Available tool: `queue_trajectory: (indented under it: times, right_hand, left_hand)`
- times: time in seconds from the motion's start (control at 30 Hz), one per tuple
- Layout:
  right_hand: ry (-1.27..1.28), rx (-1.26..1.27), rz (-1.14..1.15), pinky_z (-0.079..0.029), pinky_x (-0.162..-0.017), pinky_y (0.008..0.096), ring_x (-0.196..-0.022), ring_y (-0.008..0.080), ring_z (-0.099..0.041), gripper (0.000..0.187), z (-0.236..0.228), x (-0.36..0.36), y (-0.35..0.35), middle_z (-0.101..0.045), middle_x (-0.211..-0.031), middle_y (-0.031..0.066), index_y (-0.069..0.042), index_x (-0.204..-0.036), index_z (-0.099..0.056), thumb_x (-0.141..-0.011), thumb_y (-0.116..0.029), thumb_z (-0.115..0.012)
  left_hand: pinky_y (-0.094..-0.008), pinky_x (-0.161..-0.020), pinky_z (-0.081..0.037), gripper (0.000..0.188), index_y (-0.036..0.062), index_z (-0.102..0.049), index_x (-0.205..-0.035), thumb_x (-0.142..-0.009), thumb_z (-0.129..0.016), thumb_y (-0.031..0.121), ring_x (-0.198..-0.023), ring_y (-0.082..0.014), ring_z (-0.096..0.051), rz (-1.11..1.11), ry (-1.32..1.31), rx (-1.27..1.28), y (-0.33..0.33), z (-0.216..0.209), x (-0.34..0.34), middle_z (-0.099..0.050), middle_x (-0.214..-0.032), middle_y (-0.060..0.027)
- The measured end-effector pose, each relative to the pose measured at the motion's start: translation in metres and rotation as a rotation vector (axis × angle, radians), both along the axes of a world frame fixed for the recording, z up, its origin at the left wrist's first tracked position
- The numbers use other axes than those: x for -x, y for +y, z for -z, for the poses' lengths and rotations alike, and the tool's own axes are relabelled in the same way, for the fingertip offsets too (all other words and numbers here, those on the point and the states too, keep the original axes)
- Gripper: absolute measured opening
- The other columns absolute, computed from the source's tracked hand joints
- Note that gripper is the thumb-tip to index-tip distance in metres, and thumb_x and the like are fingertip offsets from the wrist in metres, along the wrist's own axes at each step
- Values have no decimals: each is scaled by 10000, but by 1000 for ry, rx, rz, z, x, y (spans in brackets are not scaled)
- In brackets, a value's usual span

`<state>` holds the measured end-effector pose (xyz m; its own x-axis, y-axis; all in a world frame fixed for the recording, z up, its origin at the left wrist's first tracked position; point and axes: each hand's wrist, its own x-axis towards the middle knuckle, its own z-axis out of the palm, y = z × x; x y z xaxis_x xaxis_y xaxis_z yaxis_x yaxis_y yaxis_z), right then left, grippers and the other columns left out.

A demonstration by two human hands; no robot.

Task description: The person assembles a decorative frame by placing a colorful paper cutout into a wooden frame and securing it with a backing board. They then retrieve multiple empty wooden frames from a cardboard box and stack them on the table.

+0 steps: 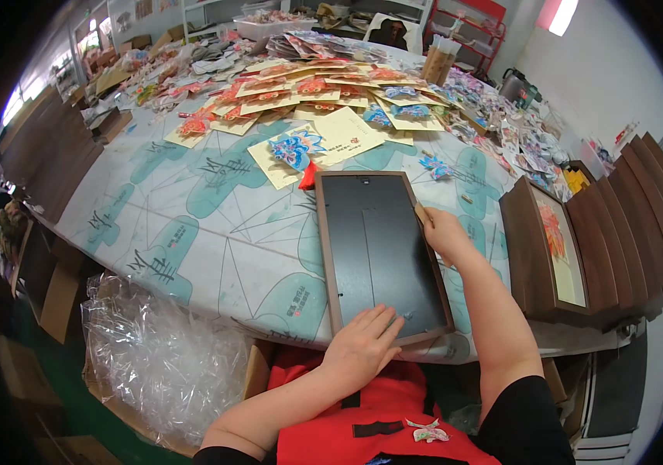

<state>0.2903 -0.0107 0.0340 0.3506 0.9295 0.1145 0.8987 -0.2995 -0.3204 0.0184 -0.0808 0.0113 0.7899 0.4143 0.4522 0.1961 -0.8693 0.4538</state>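
The frame border (326, 248) looks like smooth wood, its back panel (389, 256) smooth and softly glossy, the crinkled sheeting (165, 356) clear shiny plastic, the cards (355, 130) matt paper.

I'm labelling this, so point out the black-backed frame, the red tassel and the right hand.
Black-backed frame (386, 252): head view, middle of its back panel.
Red tassel (309, 175): head view, its strands.
Right hand (446, 233): head view, back of the hand.
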Motion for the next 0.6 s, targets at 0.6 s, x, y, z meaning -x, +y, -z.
queue_trajectory:
  times: [0.6]
  right_hand:
    - [-425,-57,-103,-488,-542,313,-640,188,-654,343,13,22,-13,-646,-707,97,-32,-1174,-543,-842,-114,-507]
  left_hand:
    - [-395,-981,-374,494,26,-513,-1198,-762,-663,204,-1175,-305,-457,69,63,-35,1,-4,-8,-497,-1241,-147]
